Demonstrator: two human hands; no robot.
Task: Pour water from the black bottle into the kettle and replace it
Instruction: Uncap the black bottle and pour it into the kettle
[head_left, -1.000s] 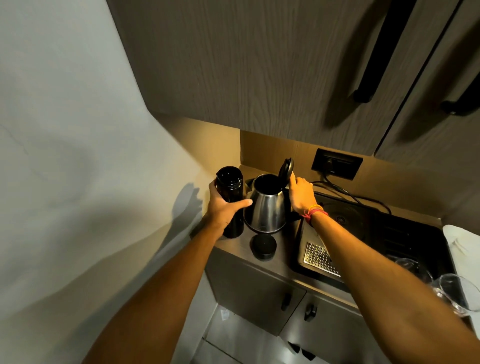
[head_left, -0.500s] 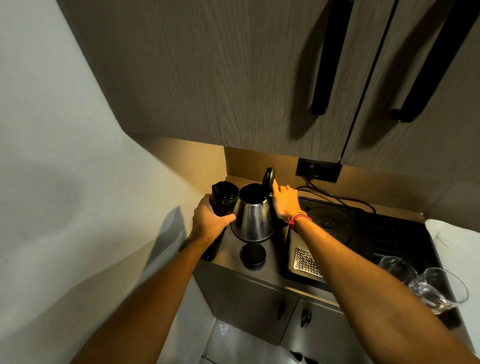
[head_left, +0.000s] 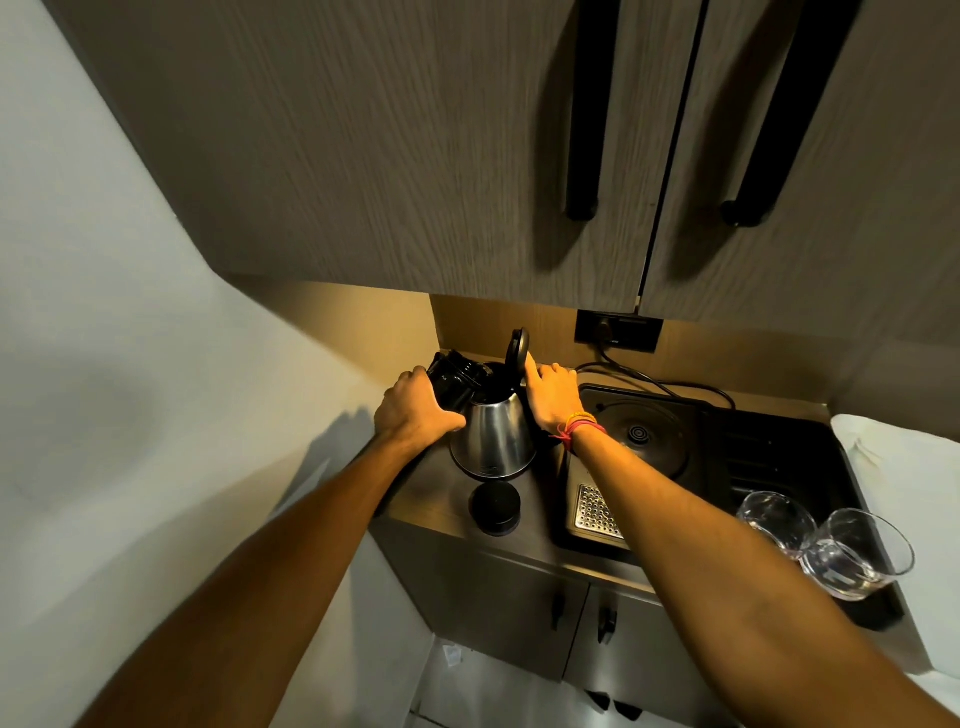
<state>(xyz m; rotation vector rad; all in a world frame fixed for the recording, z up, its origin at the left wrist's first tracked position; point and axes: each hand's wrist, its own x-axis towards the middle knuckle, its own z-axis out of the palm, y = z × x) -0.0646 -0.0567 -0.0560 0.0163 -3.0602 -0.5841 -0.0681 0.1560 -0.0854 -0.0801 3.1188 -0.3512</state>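
Observation:
The steel kettle (head_left: 494, 441) stands on the counter with its black lid (head_left: 517, 349) flipped up. My left hand (head_left: 415, 410) grips the black bottle (head_left: 456, 382), which is tipped to the right with its mouth over the kettle's opening. My right hand (head_left: 553, 392) rests on the kettle's right side, at the handle behind the lid; the handle itself is hidden by the hand. The bottle's black cap (head_left: 494, 506) lies flat on the counter in front of the kettle.
A black tray (head_left: 727, 447) with a metal grille (head_left: 597, 512) lies right of the kettle, holding two empty glasses (head_left: 831, 540). A wall socket (head_left: 618, 328) with a cord sits behind. Wooden cabinets (head_left: 415, 156) hang low overhead; a wall closes the left side.
The bottle went from upright on the counter to lifted and tipped over the kettle's mouth. My right hand stayed at the kettle. The camera view shifted upward.

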